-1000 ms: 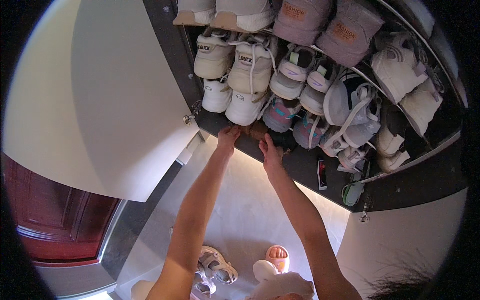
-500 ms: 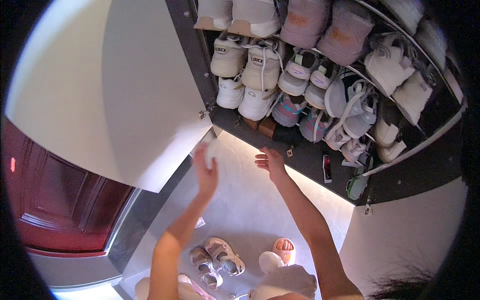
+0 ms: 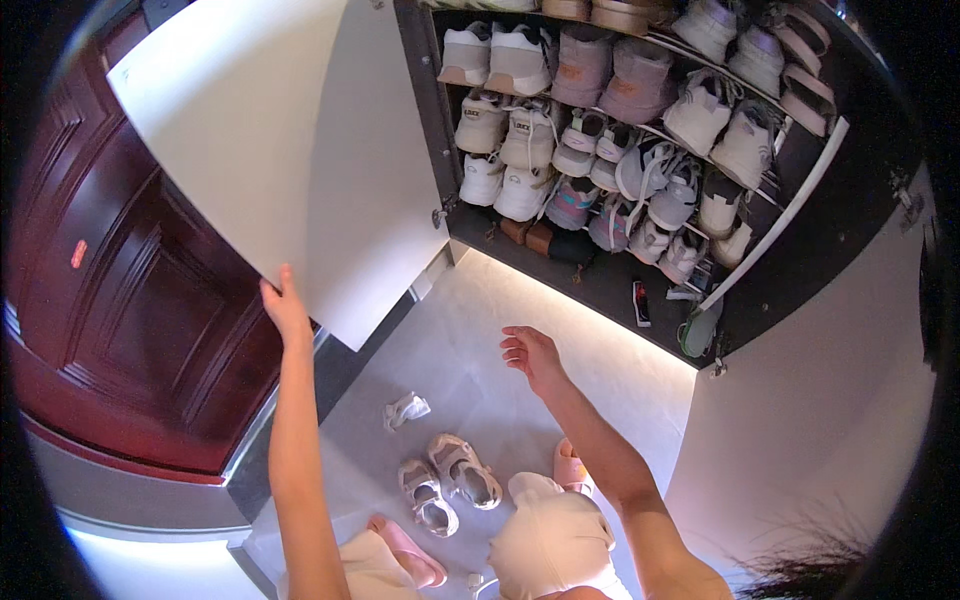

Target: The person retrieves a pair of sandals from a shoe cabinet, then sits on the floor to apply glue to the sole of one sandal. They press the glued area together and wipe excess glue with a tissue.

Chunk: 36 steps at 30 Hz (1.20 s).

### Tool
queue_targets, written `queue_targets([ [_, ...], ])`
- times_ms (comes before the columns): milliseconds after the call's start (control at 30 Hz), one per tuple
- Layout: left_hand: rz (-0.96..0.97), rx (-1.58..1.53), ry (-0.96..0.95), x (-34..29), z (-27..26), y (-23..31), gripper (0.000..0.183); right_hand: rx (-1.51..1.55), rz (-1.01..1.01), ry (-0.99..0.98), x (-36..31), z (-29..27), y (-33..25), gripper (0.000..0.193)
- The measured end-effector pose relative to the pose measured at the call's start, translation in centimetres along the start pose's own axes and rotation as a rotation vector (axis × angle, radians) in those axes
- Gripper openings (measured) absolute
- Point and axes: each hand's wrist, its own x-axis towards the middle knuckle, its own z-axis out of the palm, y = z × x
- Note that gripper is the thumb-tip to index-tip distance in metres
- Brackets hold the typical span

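My left hand (image 3: 287,312) is at the free edge of the white cabinet door (image 3: 350,180), with fingers on the door's face and the rest wrapped at its edge. My right hand (image 3: 532,358) hovers over the floor below the cabinet, empty, its fingers loosely bent and apart. Facing me is the open shoe cabinet (image 3: 610,285), filled with rows of shoes such as white sneakers (image 3: 525,190) and fluffy mauve shoes (image 3: 637,80). On the floor between my arms lies a crumpled white thing (image 3: 405,410), perhaps tissue or paper. A pair of strapped sandals (image 3: 463,472) stands nearer me.
Behind the cabinet door is a dark red panelled door (image 3: 170,300). A second cabinet door (image 3: 790,440) stands open on the right. Pink slippers (image 3: 408,553) are on my feet. A green shoe (image 3: 700,330) sits at the cabinet's lower right corner.
My left hand has moved left from near the cabinet's corner to the door edge. The white thing it held has left it; a crumpled white thing lies on the floor. My view has shifted.
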Motion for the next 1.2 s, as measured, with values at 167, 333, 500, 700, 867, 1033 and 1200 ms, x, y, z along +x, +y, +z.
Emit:
queue_targets([
  [167,0.086,0.144,-0.179,-9.4,1.1,3.1,0.024,-0.024,-0.025,-0.014,-5.0,2.2,-0.4,0.023],
  [333,0.287,0.156,-0.299,-20.6,3.7,5.8,0.035,-0.027,-0.146,-0.090,-10.7,5.4,-1.4,0.029],
  [500,-0.011,0.007,-1.074,-25.4,3.3,12.0,0.037,0.005,-0.358,0.004,-16.9,7.1,-3.9,0.050],
  [700,-0.038,-0.017,-0.882,-31.3,-3.1,18.7,0.031,-0.016,-0.533,0.014,-26.4,7.2,-4.4,0.050],
  [867,0.045,-0.071,-0.767,-37.0,-7.0,25.5,0.026,-0.217,-0.804,-0.174,-34.9,5.4,-4.5,0.046],
  [1033,-0.026,-0.117,-0.746,-44.9,-10.6,30.6,0.025,-0.664,-1.247,-0.179,-46.8,0.3,-5.4,0.038],
  [1200,-0.086,-0.157,-0.683,-51.4,-13.9,33.2,0.024,-0.924,-1.730,0.164,-52.9,-12.5,-4.7,0.059],
])
